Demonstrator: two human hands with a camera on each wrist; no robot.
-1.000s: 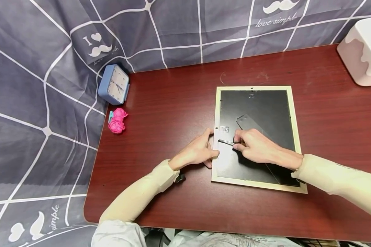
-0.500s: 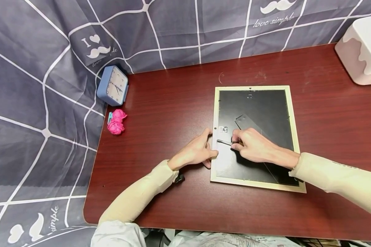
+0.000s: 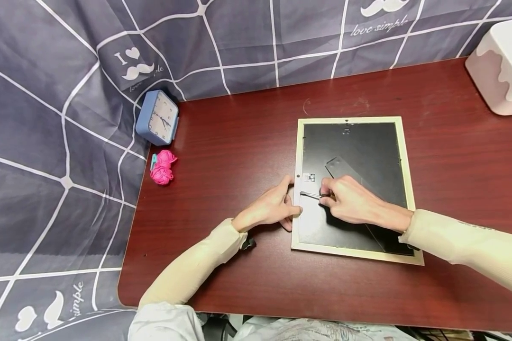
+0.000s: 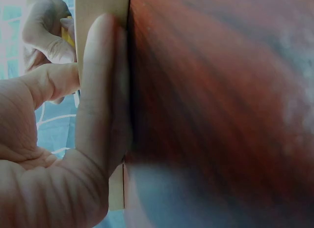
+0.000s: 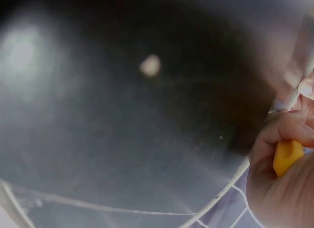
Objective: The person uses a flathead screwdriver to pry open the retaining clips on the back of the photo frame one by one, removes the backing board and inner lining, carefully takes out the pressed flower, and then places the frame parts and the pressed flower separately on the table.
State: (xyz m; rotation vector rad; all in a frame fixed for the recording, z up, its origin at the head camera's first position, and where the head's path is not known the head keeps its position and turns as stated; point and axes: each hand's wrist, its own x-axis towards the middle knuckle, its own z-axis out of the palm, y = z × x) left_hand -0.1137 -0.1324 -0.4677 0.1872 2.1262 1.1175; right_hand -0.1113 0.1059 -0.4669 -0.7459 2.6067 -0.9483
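Head camera: set above the near side of the table [image 3: 222,156], facing forward and down, far enough back to cover the whole picture frame [image 3: 358,254] right of centre. Left-wrist camera: very near, looking along the left hand [image 3: 270,206], which filled the view's left half; the right hand [image 3: 352,199] showed at upper left. Right-wrist camera: close over the dark backing [image 5: 122,129], which occupied most of its view. Both wrist views shared the yellow handle [image 5: 287,156], upper left and right edge respectively.

Right fingers [image 3: 327,183] — slightly nearer the left fingers [image 3: 286,182]
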